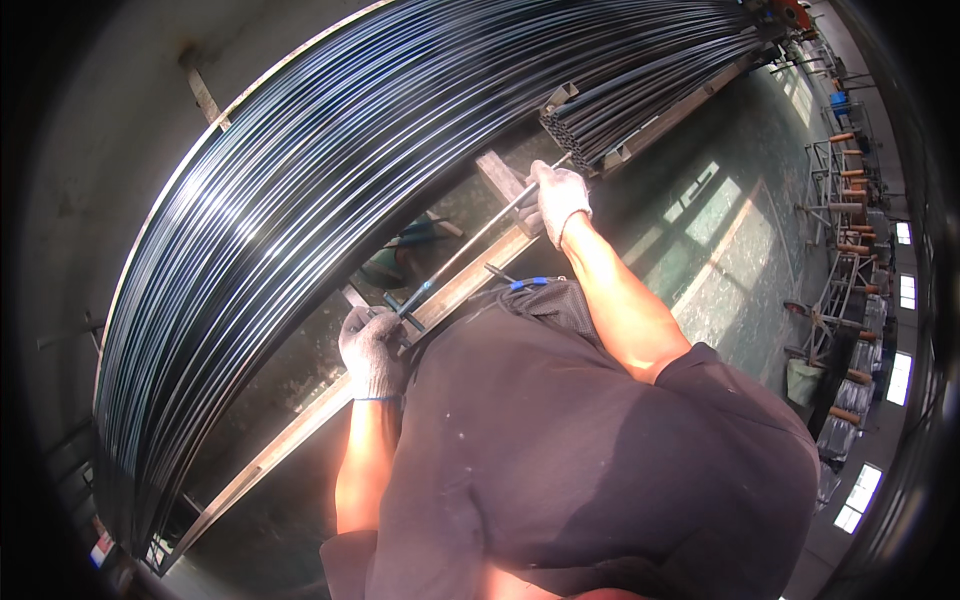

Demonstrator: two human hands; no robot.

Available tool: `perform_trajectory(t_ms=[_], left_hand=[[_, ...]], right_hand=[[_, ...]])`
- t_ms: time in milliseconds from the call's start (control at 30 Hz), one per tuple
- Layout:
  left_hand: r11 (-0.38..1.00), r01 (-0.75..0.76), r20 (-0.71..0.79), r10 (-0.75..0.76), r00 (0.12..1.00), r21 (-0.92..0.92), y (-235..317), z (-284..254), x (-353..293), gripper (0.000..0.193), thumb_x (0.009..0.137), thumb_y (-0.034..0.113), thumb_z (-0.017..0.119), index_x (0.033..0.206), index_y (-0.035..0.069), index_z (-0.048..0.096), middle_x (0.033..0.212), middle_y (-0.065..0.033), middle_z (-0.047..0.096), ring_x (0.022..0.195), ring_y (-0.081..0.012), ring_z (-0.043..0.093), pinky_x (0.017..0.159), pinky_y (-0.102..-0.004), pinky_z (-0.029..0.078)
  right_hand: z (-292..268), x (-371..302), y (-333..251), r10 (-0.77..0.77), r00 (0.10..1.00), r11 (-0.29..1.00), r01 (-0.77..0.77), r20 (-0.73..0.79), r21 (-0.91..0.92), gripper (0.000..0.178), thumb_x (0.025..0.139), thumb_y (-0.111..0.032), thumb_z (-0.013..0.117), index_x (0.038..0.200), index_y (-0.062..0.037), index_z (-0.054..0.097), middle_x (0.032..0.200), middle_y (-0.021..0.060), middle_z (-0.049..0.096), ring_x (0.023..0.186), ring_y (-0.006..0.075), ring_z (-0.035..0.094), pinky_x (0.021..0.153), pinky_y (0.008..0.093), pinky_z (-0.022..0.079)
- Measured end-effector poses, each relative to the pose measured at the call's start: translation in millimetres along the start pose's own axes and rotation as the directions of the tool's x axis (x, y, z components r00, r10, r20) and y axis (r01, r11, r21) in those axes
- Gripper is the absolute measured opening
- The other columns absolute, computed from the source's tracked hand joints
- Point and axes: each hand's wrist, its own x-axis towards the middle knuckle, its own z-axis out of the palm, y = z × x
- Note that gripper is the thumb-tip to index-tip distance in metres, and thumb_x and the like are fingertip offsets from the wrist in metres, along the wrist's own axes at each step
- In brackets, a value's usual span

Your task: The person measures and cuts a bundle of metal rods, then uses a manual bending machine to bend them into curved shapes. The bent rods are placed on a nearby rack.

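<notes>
Both my hands wear grey-white work gloves and grip one long thin metal tube that runs diagonally in front of me. My left hand holds its near end by my waist. My right hand, arm stretched out, holds it further up, close to the open ends of a bundle of dark tubes. A large stack of long dark shiny metal tubes lies on a rack to the left of the held tube.
A long wooden beam runs along the rack's near side, under my hands. The green floor lies to the right. Metal racks with orange-tipped parts stand at the far right beside bright windows. My dark shirt fills the lower middle.
</notes>
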Motion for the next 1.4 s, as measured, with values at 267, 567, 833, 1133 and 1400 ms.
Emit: perform_trajectory(t_ms=[267, 567, 833, 1133, 1400], left_hand=[[0.999, -0.034, 0.069, 0.035, 0.997, -0.004, 2.8, -5.9, 0.1, 0.023, 0.083, -0.009, 0.072, 0.078, 0.006, 0.056, 0.085, -0.0113, 0.067, 0.065, -0.0188, 0.061, 0.06, -0.0311, 0.051], [0.998, -0.059, 0.093, 0.055, 0.994, 0.039, 9.1, -3.6, 2.6, 0.018, 0.084, -0.007, 0.073, 0.081, 0.004, 0.06, 0.084, -0.0092, 0.067, 0.065, -0.0179, 0.06, 0.061, -0.0316, 0.052], [1.0, -0.028, 0.063, 0.028, 0.998, -0.008, 7.2, -1.2, -2.7, 0.02, 0.084, -0.009, 0.071, 0.08, 0.005, 0.058, 0.082, -0.0084, 0.064, 0.065, -0.018, 0.058, 0.062, -0.0318, 0.05], [0.999, -0.015, 0.064, 0.014, 0.998, 0.029, 11.3, -0.8, -2.0, 0.017, 0.083, -0.008, 0.073, 0.083, 0.004, 0.062, 0.084, -0.0081, 0.066, 0.068, -0.0173, 0.06, 0.062, -0.0319, 0.05], [0.999, -0.032, 0.068, 0.032, 0.997, 0.011, 4.5, -6.8, 4.4, 0.021, 0.084, -0.008, 0.074, 0.081, 0.006, 0.059, 0.084, -0.0087, 0.066, 0.066, -0.0171, 0.061, 0.06, -0.0296, 0.05]], right_hand=[[2.9, 1.4, 16.0, -0.079, 0.997, 0.994, 0.08, -0.022, 0.071, 0.031, 0.105, -0.027, 0.063, 0.1, 0.0033, 0.066, 0.069, 0.0092, 0.06, 0.044, 0.015, 0.05, 0.039, 0.0329, 0.038], [-13.2, 21.4, 22.0, -0.22, 0.974, 0.975, 0.222, -0.054, 0.016, 0.035, 0.106, -0.03, 0.065, 0.1, 0.0035, 0.07, 0.076, 0.0164, 0.071, 0.05, 0.0226, 0.066, 0.043, 0.0359, 0.051], [-7.4, 5.4, 16.9, -0.172, 0.984, 0.985, 0.173, -0.039, 0.009, 0.039, 0.105, -0.034, 0.068, 0.101, 0.0047, 0.072, 0.079, 0.0168, 0.074, 0.053, 0.0245, 0.069, 0.047, 0.0362, 0.055], [-5.9, 8.0, 9.7, -0.103, 0.995, 0.995, 0.103, 0.011, 0.016, 0.043, 0.109, -0.038, 0.066, 0.102, 0.0038, 0.072, 0.079, 0.0172, 0.076, 0.053, 0.0231, 0.068, 0.048, 0.0349, 0.054], [1.7, -0.5, 13.4, -0.104, 0.993, 0.994, 0.105, -0.057, 0.023, 0.038, 0.107, -0.034, 0.065, 0.102, 0.0036, 0.07, 0.076, 0.0144, 0.073, 0.051, 0.0191, 0.065, 0.046, 0.0319, 0.05]])
